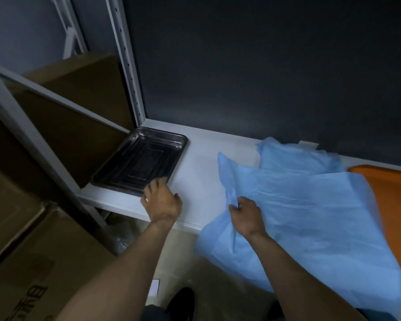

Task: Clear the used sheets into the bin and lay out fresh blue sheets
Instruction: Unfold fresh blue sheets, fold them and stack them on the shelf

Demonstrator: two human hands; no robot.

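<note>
Now left hand (161,200) loosely curled at metal tray (139,161) corner, right hand (245,216) pinching blue sheet (310,205).

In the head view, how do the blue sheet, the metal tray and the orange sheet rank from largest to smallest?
1. blue sheet, though nearest the camera.
2. metal tray.
3. orange sheet, partly covered and cut off, so unsure.

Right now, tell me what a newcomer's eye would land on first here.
The big blue sheet spilling off the white shelf's front edge, bunched in the right hand. Next, the dark metal tray at the shelf's left end, the left hand at its near corner.
</note>
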